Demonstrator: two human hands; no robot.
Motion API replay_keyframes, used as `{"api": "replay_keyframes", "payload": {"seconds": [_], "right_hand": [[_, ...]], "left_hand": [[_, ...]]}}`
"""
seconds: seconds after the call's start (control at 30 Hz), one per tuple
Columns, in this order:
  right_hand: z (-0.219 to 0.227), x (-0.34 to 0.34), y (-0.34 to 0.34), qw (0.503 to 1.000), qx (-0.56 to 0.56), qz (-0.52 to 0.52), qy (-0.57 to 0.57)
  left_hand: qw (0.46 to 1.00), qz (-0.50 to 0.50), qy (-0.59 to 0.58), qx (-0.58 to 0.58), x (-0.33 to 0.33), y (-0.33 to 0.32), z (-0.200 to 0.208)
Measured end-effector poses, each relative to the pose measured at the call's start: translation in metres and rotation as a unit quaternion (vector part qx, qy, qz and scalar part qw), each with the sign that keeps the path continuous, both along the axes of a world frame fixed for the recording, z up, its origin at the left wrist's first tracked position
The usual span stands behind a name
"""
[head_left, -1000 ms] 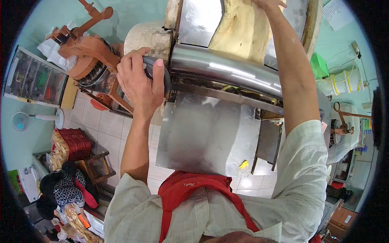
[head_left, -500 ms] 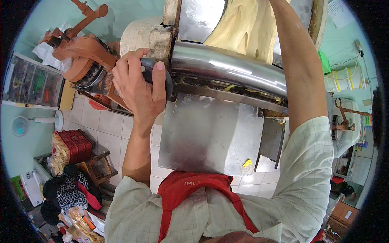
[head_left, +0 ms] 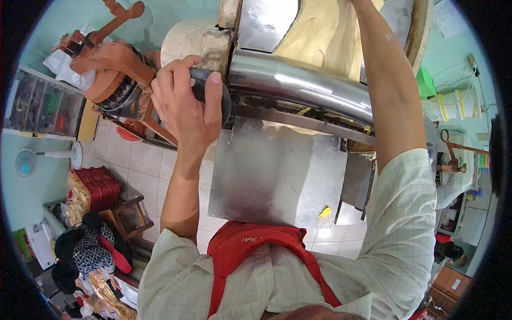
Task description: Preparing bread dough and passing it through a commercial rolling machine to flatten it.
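My left hand (head_left: pixel 184 104) is wrapped round a dark round handwheel (head_left: pixel 226 104) at the left end of a shiny metal roller (head_left: pixel 304 82). Behind the roller, a wide pale-yellow sheet of dough (head_left: pixel 325 37) slopes down against it, with folds in its surface. My right arm reaches over the roller's right side; of my right hand (head_left: pixel 362 4) only a sliver shows at the upper edge, by the dough, its fingers hidden. A sloping metal plate (head_left: pixel 277 170) lies below the roller, and a thin pale strip of dough shows at its top edge.
A yellow scrap (head_left: pixel 325 212) sits on the plate's lower right. Left stand a brown-painted machine (head_left: pixel 114 72), a red crate (head_left: pixel 96 189) and a small wooden stool (head_left: pixel 130 216). A person in a patterned top (head_left: pixel 93 250) is at lower left. White buckets (head_left: pixel 453 104) are at right.
A pale strip of dough has appeared below the roller at the plate's top. The dough sheet behind has shifted and its folds look flatter. My left hand stays on the handwheel.
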State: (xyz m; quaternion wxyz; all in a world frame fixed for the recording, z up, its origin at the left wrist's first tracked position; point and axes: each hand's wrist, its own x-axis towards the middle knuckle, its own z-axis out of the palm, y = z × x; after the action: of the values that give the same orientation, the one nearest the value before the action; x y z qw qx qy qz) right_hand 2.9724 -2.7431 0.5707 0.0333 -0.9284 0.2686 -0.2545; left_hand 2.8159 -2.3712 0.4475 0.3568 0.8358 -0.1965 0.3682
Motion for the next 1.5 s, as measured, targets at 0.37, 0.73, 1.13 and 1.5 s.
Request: {"api": "replay_keyframes", "payload": {"seconds": [0.37,0.73,1.13,1.5], "right_hand": [[-0.041,-0.009,0.002,0.997,-0.024,-0.004,-0.067],[-0.087,-0.049,0.029,0.998,0.009,-0.001,-0.061],[-0.156,-0.098,0.018,0.998,0.028,0.017,0.049],[-0.125,-0.159,0.039,0.953,0.146,0.019,0.266]], "left_hand": [[0.999,0.019,-0.022,0.019,-0.004,-0.002,0.004],[0.998,0.027,-0.045,0.018,0.003,0.003,-0.009],[0.997,0.065,-0.022,0.023,-0.001,-0.004,-0.007],[0.997,0.071,-0.017,0.026,0.001,-0.001,-0.004]]}}
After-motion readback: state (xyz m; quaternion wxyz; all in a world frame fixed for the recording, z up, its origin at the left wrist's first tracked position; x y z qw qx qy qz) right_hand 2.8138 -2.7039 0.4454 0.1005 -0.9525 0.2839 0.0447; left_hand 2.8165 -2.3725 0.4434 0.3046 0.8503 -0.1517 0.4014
